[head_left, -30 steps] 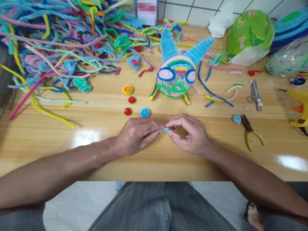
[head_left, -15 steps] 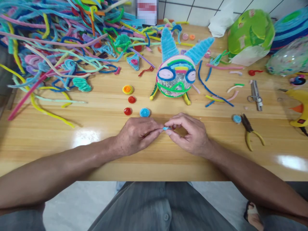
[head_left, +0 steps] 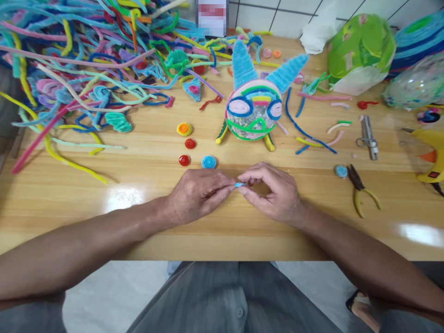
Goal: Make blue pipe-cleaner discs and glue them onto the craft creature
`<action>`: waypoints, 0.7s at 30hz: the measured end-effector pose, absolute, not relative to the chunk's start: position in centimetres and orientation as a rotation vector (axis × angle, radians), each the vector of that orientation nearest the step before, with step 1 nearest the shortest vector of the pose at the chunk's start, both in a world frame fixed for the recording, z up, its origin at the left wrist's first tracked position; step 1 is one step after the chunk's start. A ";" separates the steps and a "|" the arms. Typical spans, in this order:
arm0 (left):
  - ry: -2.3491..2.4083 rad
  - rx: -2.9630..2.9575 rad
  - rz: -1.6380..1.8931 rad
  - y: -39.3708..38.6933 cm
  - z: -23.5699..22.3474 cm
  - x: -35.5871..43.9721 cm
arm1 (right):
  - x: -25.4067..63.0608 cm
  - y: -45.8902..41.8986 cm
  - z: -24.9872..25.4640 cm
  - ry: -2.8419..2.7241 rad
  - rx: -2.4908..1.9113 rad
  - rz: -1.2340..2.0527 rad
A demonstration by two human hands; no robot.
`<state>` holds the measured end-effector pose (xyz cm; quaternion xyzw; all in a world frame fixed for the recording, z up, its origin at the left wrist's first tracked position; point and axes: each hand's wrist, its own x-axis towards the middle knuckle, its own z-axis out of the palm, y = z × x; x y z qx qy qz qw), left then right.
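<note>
Between my fingertips is a small blue pipe cleaner piece (head_left: 239,185), mostly covered by the fingers. My left hand (head_left: 199,194) pinches its left side with thumb and forefinger. At its right side my right hand (head_left: 272,189) closes in a pinch, thumb below and forefinger above. Just beyond the left hand lies a blue pipe cleaner coil (head_left: 208,162). Two red discs (head_left: 184,160) and a yellow-and-orange coil (head_left: 184,128) are grouped near it. Behind my hands stands a round figure (head_left: 255,111) with blue pipe cleaner ears and yellow feet.
A tangled heap of pipe cleaners (head_left: 86,69) covers the back left. Pliers (head_left: 360,189) with yellow handles lie at right beside another blue coil (head_left: 341,171). Scissors (head_left: 369,138) lie farther back. A yellow glue gun (head_left: 432,152) and a green package (head_left: 362,51) are at far right.
My fingers have shifted only very slightly around the blue piece. A foot in a sandal below the table at right has moved a little to the left.
</note>
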<state>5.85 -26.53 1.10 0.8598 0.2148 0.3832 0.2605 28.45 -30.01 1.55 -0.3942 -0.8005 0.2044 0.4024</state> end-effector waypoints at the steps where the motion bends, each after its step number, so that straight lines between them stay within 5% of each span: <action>1: 0.584 2.330 1.033 -26.5 1.1 5.8 | 28.4 -30.0 1.5 -2.015 -0.999 0.515; 21: 0.597 2.338 1.045 -26.5 1.1 6.0 | 28.4 -30.0 1.6 -2.032 -0.968 0.497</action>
